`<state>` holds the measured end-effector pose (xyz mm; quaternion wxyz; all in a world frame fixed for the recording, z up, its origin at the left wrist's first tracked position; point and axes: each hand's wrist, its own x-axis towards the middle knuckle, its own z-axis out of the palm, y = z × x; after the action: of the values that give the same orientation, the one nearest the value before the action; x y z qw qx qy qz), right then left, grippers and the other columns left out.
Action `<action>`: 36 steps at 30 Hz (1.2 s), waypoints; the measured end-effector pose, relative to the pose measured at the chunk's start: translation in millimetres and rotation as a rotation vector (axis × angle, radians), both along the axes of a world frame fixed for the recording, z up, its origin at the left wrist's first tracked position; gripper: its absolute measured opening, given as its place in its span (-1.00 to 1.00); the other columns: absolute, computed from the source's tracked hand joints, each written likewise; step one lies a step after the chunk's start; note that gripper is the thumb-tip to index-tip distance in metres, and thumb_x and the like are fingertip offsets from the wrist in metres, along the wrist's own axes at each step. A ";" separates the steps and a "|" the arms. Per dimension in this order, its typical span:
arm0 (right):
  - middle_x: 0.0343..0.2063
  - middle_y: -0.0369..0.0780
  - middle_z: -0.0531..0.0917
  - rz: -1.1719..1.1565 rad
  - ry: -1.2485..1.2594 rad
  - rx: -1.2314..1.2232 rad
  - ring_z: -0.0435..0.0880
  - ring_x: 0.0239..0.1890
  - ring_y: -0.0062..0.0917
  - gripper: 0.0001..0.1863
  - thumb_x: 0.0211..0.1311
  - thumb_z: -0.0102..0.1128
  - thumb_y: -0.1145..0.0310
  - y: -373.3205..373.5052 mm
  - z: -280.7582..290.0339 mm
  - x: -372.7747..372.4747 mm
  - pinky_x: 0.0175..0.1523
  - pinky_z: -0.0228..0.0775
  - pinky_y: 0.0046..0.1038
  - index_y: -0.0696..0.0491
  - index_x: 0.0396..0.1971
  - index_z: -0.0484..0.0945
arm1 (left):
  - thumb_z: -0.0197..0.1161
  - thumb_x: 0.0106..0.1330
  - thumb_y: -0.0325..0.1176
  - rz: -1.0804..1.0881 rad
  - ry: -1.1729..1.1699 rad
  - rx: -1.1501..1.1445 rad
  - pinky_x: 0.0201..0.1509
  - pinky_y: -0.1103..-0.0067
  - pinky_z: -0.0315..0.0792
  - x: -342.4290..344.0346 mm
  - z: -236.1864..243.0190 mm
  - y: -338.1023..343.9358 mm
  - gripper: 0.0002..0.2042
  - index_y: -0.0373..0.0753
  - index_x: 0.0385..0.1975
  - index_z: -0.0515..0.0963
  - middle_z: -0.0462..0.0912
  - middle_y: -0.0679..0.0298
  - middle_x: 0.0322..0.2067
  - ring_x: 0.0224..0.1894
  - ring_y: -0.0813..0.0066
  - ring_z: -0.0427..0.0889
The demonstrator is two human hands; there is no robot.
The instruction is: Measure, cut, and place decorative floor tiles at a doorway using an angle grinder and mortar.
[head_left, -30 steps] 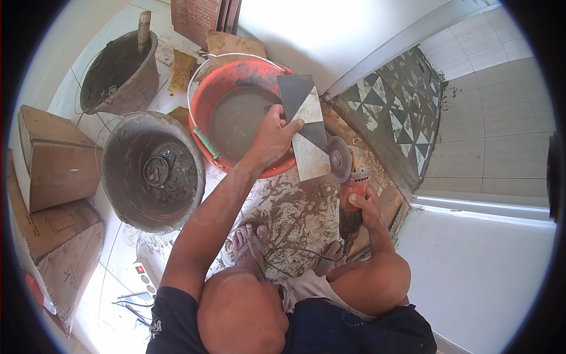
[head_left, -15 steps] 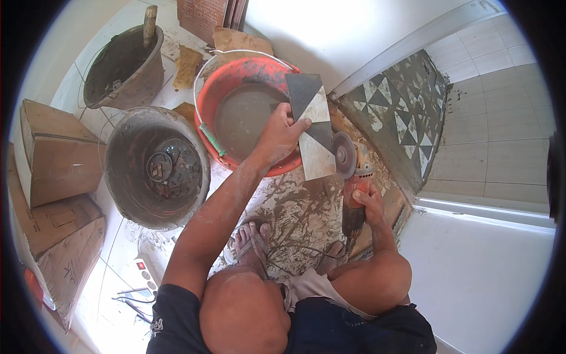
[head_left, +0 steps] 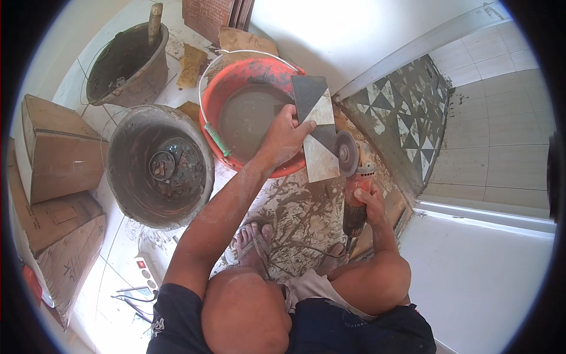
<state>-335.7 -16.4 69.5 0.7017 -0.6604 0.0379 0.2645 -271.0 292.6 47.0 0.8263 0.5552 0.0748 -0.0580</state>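
My left hand (head_left: 289,133) grips a rectangular tile (head_left: 321,158) with black and cream triangles, held upright in the picture over the right side of a red bucket (head_left: 223,76). The bucket holds cloudy grey water, and its handle has a green grip. My right hand (head_left: 369,200) is closed round the red and black body of an angle grinder (head_left: 354,218). Its grey disc (head_left: 346,152) is at the tile's right edge; I cannot tell whether it touches. The cord runs down past my feet.
Mortar-stained buckets (head_left: 159,118) stand left, beside cardboard boxes (head_left: 59,159). A power strip (head_left: 145,268) lies lower left. Cardboard pieces (head_left: 247,40) lie behind the red bucket. A white wall (head_left: 312,35) runs behind; right, a doorway opens onto patterned tiles (head_left: 398,121).
My left hand with the tile and my right hand with the grinder have shifted slightly right in the picture. The buckets and boxes also appear shifted as the view moves. Both grips are unchanged.
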 end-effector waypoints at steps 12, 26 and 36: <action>-0.13 -0.19 0.69 -0.003 -0.044 -0.053 0.71 -0.13 -0.50 -0.52 0.24 0.35 0.24 7.3 0.5 4.4 0.06 0.55 -0.41 0.18 0.08 0.52 | 0.25 0.45 -0.43 0.009 -0.021 0.037 -0.40 0.56 0.56 -0.3 -3.4 1.6 -0.66 -0.42 0.07 0.31 0.73 0.10 -0.28 -0.36 0.51 0.73; -0.14 -0.20 0.69 0.001 -0.020 -0.013 0.70 -0.13 -0.52 -0.48 0.25 0.39 0.27 9.5 -5.3 16.5 0.04 0.55 -0.42 0.20 0.13 0.49 | 0.26 0.44 -0.43 -0.003 0.008 0.066 -0.43 0.57 0.53 -2.8 4.5 4.5 -0.66 -0.42 0.06 0.31 0.73 0.12 -0.31 -0.40 0.53 0.72; -0.14 -0.22 0.69 -0.012 -0.015 -0.018 0.69 -0.15 -0.54 -0.51 0.25 0.39 0.28 13.3 -7.9 21.1 0.02 0.54 -0.43 0.20 0.10 0.51 | 0.25 0.44 -0.44 0.021 -0.043 0.036 -0.39 0.55 0.55 -0.3 -5.1 1.4 -0.67 -0.43 0.05 0.32 0.72 0.12 -0.31 -0.35 0.52 0.72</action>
<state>-314.6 -3.1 61.6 0.6978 -0.6682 0.0391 0.2550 -271.3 294.0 41.9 0.8181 0.5703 0.0639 -0.0359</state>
